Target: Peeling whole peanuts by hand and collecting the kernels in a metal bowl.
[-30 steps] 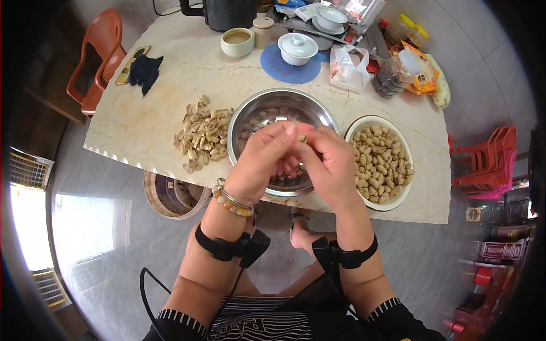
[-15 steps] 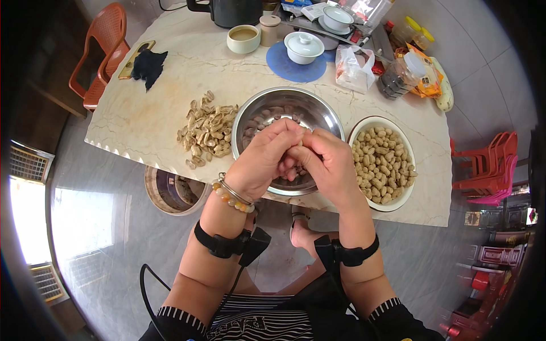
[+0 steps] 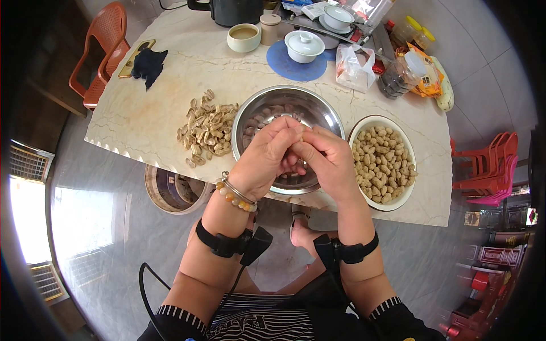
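My left hand (image 3: pixel 273 145) and my right hand (image 3: pixel 327 153) meet above a stainless steel bowl (image 3: pixel 327 108). Both are closed, with thumbs and fingertips pinched together on what looks like a peanut, almost wholly hidden by the fingers. Shelled reddish-brown peanut kernels (image 3: pixel 259 120) lie in the bowl under my hands. To its right, a white bowl (image 3: pixel 405 200) is full of unshelled peanuts (image 3: pixel 382 162). A loose heap of broken peanut shells (image 3: pixel 206 128) lies on the table just left of the steel bowl.
Behind the bowls stand a cup (image 3: pixel 243 48), a lidded white bowl (image 3: pixel 304 54) on a blue mat (image 3: pixel 278 65), a plastic bag (image 3: pixel 354 77) and a jar (image 3: pixel 398 79). A dark cloth (image 3: pixel 149 65) lies far left. Below the table edge sits a bucket (image 3: pixel 153 187).
My hands stay pinched together over the steel bowl, with only a small shift of the fingers. The bowls and the shell heap look the same.
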Tool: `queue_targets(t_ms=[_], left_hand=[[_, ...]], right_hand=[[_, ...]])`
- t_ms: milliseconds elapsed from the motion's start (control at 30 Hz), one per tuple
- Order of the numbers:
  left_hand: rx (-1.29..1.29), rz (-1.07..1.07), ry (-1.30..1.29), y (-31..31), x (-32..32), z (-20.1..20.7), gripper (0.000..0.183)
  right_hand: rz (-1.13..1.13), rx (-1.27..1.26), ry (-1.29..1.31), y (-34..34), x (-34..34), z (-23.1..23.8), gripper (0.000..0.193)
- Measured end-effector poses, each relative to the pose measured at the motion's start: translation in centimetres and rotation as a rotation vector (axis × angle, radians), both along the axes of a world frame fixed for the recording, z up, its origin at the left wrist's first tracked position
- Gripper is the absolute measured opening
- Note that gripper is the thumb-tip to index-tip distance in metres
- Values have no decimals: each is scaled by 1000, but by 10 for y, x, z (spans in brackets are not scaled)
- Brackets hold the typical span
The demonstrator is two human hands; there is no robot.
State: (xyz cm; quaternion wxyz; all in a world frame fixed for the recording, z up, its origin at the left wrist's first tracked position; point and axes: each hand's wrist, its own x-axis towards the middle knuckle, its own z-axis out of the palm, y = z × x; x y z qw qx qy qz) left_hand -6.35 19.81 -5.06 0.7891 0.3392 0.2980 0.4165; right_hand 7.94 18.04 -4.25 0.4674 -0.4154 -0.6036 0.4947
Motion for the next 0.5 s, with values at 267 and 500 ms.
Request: queue_targets(t_ms=[267,500], left_hand=[[-13,-12,-66,0,1,-1,19],[-12,-15,-76,-3,1,2,17]], right_hand=[[30,-150,199,-2,0,-1,15],[79,-203,195,0,5,1,17]])
